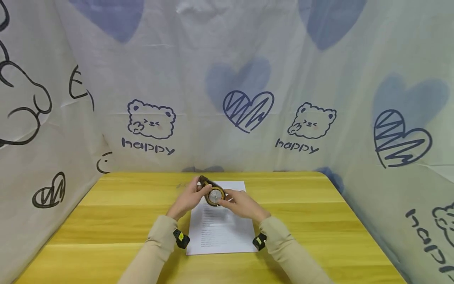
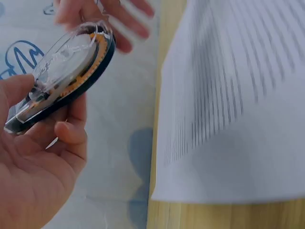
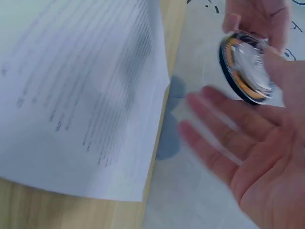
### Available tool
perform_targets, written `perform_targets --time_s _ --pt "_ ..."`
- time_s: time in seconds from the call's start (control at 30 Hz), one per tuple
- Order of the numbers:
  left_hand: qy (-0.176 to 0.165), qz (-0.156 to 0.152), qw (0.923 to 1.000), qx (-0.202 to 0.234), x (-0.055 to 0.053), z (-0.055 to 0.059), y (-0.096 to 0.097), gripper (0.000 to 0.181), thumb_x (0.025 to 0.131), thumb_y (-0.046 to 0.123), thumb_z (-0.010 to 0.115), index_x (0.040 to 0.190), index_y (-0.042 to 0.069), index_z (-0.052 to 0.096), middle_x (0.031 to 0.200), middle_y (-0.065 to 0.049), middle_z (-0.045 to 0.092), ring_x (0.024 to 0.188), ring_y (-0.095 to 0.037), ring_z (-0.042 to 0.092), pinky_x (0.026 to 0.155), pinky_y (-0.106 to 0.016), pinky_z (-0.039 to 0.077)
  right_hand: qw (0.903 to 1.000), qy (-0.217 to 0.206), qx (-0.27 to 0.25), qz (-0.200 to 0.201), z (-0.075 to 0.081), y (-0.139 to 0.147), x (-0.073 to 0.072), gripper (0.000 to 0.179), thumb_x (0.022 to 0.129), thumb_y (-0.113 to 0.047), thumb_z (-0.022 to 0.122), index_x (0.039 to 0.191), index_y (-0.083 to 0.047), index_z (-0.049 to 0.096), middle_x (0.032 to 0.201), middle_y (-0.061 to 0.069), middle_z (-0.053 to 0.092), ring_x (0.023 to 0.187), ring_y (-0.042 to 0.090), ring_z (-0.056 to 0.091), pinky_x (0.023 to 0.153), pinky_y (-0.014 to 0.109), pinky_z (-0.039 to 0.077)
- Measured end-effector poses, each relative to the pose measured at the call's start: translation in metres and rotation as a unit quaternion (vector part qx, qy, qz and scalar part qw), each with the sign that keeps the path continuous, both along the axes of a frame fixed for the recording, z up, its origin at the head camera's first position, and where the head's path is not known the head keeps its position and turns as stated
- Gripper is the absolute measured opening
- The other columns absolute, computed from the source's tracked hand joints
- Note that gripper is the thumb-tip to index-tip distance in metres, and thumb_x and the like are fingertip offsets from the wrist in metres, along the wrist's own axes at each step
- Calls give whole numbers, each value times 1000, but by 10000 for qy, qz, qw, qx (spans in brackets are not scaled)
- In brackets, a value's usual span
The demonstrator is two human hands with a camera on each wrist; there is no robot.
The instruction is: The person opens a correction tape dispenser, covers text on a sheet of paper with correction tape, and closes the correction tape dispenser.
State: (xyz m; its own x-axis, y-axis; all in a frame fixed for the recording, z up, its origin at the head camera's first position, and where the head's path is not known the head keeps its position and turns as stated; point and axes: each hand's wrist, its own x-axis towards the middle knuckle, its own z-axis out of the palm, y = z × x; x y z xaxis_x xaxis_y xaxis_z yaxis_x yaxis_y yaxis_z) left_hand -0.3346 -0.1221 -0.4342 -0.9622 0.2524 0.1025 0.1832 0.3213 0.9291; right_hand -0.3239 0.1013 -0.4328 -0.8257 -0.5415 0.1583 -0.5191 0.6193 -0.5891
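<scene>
Holding a teardrop-shaped, clear-plastic correction-tape dispenser (image 1: pixel 214 196) raised above a rectangular white printed paper sheet (image 1: pixel 227 236), with the sheet lying on a yellow wood-grained table (image 1: pixel 106 221). Clamped near its narrow end in the left hand (image 1: pixel 189 197): thumb laid over the clear face, other fingers curled underneath. Narrow end pointing away and to the left, round end toward the right hand (image 1: pixel 244 204), clear face turned toward the person, with an orange toothed ring (image 2: pixel 97 56) showing through the shell.

Reaching in from the other side with the right hand: fingers stretched out and spread apart, blurred in the right wrist view, thumb at the rim of the round end. Cannot tell about firm contact there; no closed grip to be seen on that side.

Judging by the pose, likely at a handling step, perhaps turning or inspecting the dispenser in mid-air; not yet pressing anything to the paper.

For the next move, best to keep the left pinch firm and decide on the right hand: either close thumb and fingers around the round end to share the load, or draw back. Before any lowering to the sheet, probably necessary to bring the narrow end round and downward. Watch for slipping on the smooth plastic.
</scene>
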Motion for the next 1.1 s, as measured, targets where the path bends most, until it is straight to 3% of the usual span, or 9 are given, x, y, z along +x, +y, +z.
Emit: perform_targets --time_s 0.17,0.33,0.43,0.57,0.63,0.73,0.83,0.93,1.1 --pt "-79 -3 9976 687 7 1 9 32 97 26 63 118 6 48 92 -13 66 75 -19 63 72 -35 58 9970 -142 -714 -273 -2 2 -1 37 98 -36 59 127 -12 61 105 4 71 94 20 69 80 37 59" --pt "-263 -92 9926 1184 13 2 18 28 95 15 65 113 2 48 106 -19 65 85 -23 69 84 -44 60 9831 -957 -1541 -256 -1 5 -1 39 98 -31 60 131 -10 56 114 15 65 98 30 68 75 46 62" --pt "-224 -101 9925 1198 13 1 22 27 95 15 66 111 3 48 104 -18 67 86 -27 70 82 -41 61 9742 -1327 -1818 -190 1 3 0 37 100 -29 57 134 -13 53 120 18 61 102 31 67 77 49 62" --pt "-23 -86 9966 820 13 -2 21 28 94 20 67 112 3 55 102 -13 68 83 -22 67 73 -37 60 9715 -1508 -1826 51 2 5 1 32 103 -26 51 133 -17 50 123 18 59 107 30 65 81 47 61" --pt "29 -128 9983 563 13 -3 18 28 94 22 67 115 5 61 99 -12 67 79 -18 64 69 -40 59 9722 -1548 -1749 152 3 9 0 30 103 -25 51 132 -17 50 123 17 59 109 31 64 82 46 61" --pt "-29 -314 9988 372 13 -2 13 28 95 24 66 117 6 68 98 -15 68 78 -18 63 73 -48 58 9726 -1610 -1665 203 3 14 0 31 103 -24 52 133 -16 51 123 17 59 109 34 63 84 48 60" --pt "-132 -527 9974 484 13 1 11 29 96 21 65 119 4 68 99 -19 70 81 -25 67 82 -52 58 9647 -1803 -1922 48 4 16 1 34 102 -25 55 134 -15 50 126 19 56 104 36 63 82 49 60" --pt "-113 -749 9952 623 12 3 12 31 96 17 65 122 1 66 102 -19 71 87 -27 71 84 -44 60 9551 -1879 -2284 -159 7 15 1 37 99 -26 60 132 -14 52 127 20 54 97 32 63 77 51 60" --pt "42 -991 9920 783 13 3 12 29 94 16 67 119 0 67 102 -18 73 89 -34 71 81 -40 62 9549 -1665 -2427 -391 8 12 2 39 91 -30 72 125 -16 59 112 15 63 82 26 66 66 47 61"
